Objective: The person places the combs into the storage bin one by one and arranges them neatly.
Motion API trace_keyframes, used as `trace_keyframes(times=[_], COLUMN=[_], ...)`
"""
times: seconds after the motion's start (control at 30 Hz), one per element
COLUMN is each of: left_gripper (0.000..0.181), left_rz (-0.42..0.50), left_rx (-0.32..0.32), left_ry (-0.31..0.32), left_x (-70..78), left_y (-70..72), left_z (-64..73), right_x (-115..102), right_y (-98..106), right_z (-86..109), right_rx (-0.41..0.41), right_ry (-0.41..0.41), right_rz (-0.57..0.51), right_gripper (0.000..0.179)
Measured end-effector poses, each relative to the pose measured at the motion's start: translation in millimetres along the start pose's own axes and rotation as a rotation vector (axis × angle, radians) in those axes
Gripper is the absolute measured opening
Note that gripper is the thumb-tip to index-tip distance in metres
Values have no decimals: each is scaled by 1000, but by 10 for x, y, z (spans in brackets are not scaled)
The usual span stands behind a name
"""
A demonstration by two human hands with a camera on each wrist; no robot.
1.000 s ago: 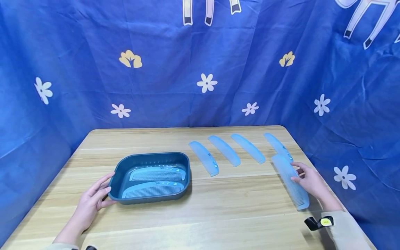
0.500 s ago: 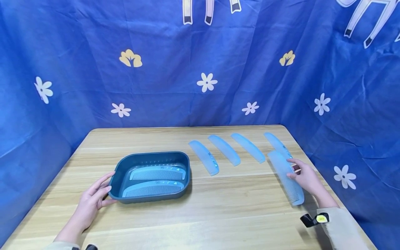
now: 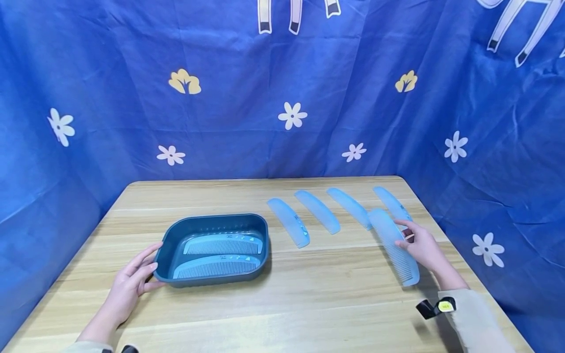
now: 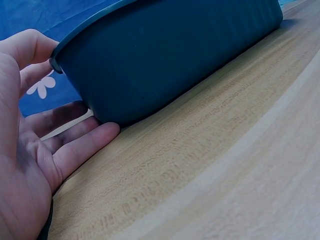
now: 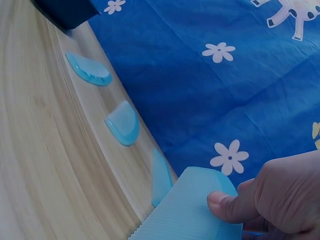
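Observation:
A light-blue comb [image 3: 393, 245] is pinched between the thumb and fingers of my right hand [image 3: 421, 245], tilted above the table. In the right wrist view, the thumb presses on the held comb [image 5: 200, 200]. Its upper end partly overlaps another comb in the head view. My left hand [image 3: 130, 282] holds the left end of a dark teal plastic basin [image 3: 212, 282]. In the left wrist view, digits meet the basin's rim and other fingers [image 4: 85, 150] lie against its lower wall. Two blue combs, an upper comb [image 3: 222, 244] and a lower comb [image 3: 216, 266], lie in the basin.
Right of the basin, a row of loose combs lies on the wooden table [image 3: 309, 299]: one comb [image 3: 289, 223], a second comb [image 3: 318, 212], a third comb [image 3: 348, 206] and a far-right comb [image 3: 390, 201]. A blue patterned curtain [image 3: 247, 137] surrounds the back and sides.
My right hand has moved left and slightly away from me, carrying the comb off the far-right comb toward the third one. The left hand and basin have stayed still.

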State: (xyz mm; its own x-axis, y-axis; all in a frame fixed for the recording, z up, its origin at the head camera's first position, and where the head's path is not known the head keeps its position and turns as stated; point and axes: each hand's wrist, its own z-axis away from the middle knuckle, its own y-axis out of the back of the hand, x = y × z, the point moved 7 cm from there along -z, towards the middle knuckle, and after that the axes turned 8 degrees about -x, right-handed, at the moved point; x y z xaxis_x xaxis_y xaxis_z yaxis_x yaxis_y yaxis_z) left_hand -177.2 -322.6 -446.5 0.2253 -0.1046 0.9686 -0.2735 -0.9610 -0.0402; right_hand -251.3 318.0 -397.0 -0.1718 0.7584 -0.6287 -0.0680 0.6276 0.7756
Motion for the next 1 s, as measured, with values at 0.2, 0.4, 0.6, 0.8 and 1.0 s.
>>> trace_keyframes(times=[0.2, 0.4, 0.6, 0.8, 1.0], left_gripper=[46, 46, 46, 46, 46], left_rz=[-5, 4, 16, -10, -15], left_rx=[1, 6, 0, 7, 7], left_ry=[1, 3, -4, 11, 12], left_x=[-11, -23, -20, -14, -11], left_y=[12, 24, 22, 23, 16], left_z=[-9, -4, 1, 11, 10], right_x=[-109, -207, -323, -422, -543], right_y=[-47, -104, -184, -260, -336], right_z=[-30, -68, -113, -167, -225], right_rx=[-5, -27, -43, -64, -75], right_ry=[25, 40, 76, 92, 146], right_rz=[-5, -22, -37, -65, -72], right_gripper=[51, 50, 50, 49, 50])
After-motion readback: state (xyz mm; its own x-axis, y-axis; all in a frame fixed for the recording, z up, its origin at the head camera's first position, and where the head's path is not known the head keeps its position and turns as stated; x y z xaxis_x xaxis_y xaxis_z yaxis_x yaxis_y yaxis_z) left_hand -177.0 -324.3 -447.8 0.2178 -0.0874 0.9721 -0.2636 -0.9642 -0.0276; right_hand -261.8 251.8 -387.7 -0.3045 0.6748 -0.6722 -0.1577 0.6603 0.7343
